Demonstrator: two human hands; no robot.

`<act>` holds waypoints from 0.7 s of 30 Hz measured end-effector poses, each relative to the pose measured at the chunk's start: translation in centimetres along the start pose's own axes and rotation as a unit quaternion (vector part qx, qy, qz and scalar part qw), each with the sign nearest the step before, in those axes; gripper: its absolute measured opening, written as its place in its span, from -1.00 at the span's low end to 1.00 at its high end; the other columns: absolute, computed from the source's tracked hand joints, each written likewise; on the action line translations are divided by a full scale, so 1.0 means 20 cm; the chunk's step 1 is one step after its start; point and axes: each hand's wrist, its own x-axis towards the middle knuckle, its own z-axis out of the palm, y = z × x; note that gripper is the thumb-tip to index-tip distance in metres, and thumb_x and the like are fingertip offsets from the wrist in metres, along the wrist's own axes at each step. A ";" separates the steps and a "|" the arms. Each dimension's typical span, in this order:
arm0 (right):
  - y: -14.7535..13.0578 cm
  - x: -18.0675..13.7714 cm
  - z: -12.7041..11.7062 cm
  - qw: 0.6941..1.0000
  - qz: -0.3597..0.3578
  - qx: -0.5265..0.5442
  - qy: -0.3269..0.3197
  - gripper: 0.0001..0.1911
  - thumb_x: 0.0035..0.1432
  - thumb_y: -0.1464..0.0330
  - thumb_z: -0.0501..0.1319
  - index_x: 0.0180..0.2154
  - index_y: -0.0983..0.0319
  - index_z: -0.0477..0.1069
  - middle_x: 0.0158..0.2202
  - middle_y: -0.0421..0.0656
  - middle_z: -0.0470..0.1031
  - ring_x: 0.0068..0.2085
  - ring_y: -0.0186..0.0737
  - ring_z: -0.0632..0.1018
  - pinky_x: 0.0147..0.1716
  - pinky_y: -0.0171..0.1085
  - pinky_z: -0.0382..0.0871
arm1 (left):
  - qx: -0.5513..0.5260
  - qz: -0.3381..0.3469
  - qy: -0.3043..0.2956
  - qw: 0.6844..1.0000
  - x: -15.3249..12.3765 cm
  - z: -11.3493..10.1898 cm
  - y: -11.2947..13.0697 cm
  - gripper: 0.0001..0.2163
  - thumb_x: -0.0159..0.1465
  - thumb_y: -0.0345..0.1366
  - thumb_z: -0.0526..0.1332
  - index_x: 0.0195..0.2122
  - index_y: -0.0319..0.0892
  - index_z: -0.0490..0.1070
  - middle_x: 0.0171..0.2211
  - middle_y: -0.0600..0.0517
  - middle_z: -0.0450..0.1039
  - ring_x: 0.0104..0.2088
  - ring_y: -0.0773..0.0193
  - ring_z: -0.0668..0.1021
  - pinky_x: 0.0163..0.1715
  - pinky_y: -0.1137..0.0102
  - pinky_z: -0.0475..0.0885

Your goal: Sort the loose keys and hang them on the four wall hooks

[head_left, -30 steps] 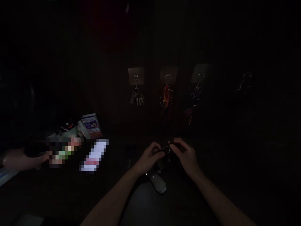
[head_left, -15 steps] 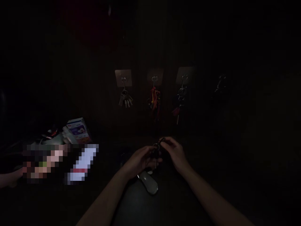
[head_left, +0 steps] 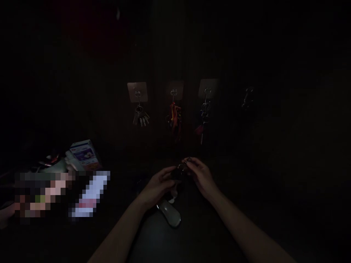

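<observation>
The scene is very dark. My left hand (head_left: pixel 159 184) and my right hand (head_left: pixel 201 177) meet in front of me, both pinched on a small metal key ring (head_left: pixel 181 167) held between them. A silvery oval fob (head_left: pixel 169 213) hangs or lies just below my left hand; whether it is joined to the ring I cannot tell. On the wall behind, a bunch of keys (head_left: pixel 140 116), a red and yellow bunch (head_left: pixel 174 116) and a darker bunch (head_left: pixel 204 113) hang from square adhesive hooks.
A small printed carton (head_left: pixel 83 155) stands at the left beside blurred-out items. Another person's hand (head_left: pixel 5 215) shows at the far left edge. A fourth hook (head_left: pixel 246 98) is barely visible on the right of the wall.
The view has shifted, so everything slid left in the picture. My hands stay together on the key ring, and my fingers have shifted on it. The other person's hand has drawn back to the left edge.
</observation>
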 end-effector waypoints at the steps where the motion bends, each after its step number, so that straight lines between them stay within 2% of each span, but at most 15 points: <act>1: 0.00 0.00 0.00 1.000 0.001 0.010 -0.007 -0.76 -0.10 0.23 0.35 -0.34 0.18 0.48 -0.26 -0.18 0.51 -0.32 -0.27 0.48 -0.46 -0.37 0.27 | 0.022 0.012 0.016 1.000 0.00 0.00 0.00 -0.53 0.05 -0.42 0.31 0.02 -0.13 0.33 0.00 -0.11 0.41 -0.10 0.17 0.51 -0.17 0.35 0.37; 6: -0.01 -0.01 0.01 0.999 0.008 0.028 -0.021 -0.82 -0.07 0.26 0.34 -0.36 0.17 0.49 -0.25 -0.19 0.49 -0.34 -0.32 0.46 -0.48 -0.39 0.26 | 0.121 0.055 0.081 0.988 0.02 0.02 -0.02 -0.62 0.08 -0.40 0.24 -0.04 -0.13 0.37 -0.15 -0.03 0.51 -0.18 0.24 0.53 -0.21 0.39 0.38; 17: -0.02 -0.01 0.00 0.999 0.014 0.029 -0.021 -0.81 -0.08 0.25 0.34 -0.35 0.15 0.47 -0.22 -0.20 0.52 -0.29 -0.28 0.48 -0.45 -0.37 0.29 | 0.139 0.087 0.097 0.982 0.02 0.03 -0.02 -0.64 0.04 -0.41 0.24 -0.09 -0.15 0.41 -0.11 -0.03 0.51 -0.08 0.18 0.51 -0.12 0.36 0.39; 21: -0.05 0.00 -0.01 0.999 -0.009 0.034 -0.010 -0.79 -0.08 0.25 0.34 -0.35 0.15 0.46 -0.22 -0.19 0.54 -0.29 -0.29 0.50 -0.42 -0.36 0.30 | 0.118 0.060 0.093 0.987 0.03 0.02 -0.02 -0.64 0.08 -0.35 0.22 -0.05 -0.15 0.35 -0.08 -0.08 0.48 -0.26 0.25 0.58 -0.31 0.42 0.43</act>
